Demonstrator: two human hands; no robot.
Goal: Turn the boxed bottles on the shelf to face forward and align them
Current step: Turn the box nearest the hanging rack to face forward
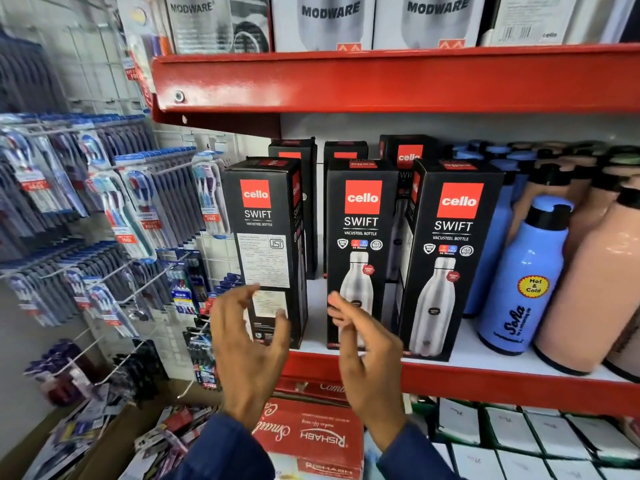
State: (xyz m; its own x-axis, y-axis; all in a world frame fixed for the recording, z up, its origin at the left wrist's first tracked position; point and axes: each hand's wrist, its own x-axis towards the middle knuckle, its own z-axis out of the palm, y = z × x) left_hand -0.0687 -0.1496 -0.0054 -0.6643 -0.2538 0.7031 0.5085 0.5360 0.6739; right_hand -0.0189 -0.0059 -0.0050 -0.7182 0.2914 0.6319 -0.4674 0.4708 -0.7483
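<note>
Lower centre of frame: I see both hands raised before the shelf edge, blue sleeves below. Left hand (247,336) is spread wide, fingers curved, holding nothing; its fingertips overlap the lower part of the left box (266,251), contact unclear. Right hand (363,351) is loosely curled, half open, empty, in front of the middle box (360,251). Red shelf lip (485,379) runs behind them. Left box shows its printed label side, turned slightly; middle box and right box (446,258) show the bottle picture facing forward. More black boxes (408,150) stand behind. Blue bottle (523,282) at centre right. Toothbrush packs (104,209) hang at left.
</note>
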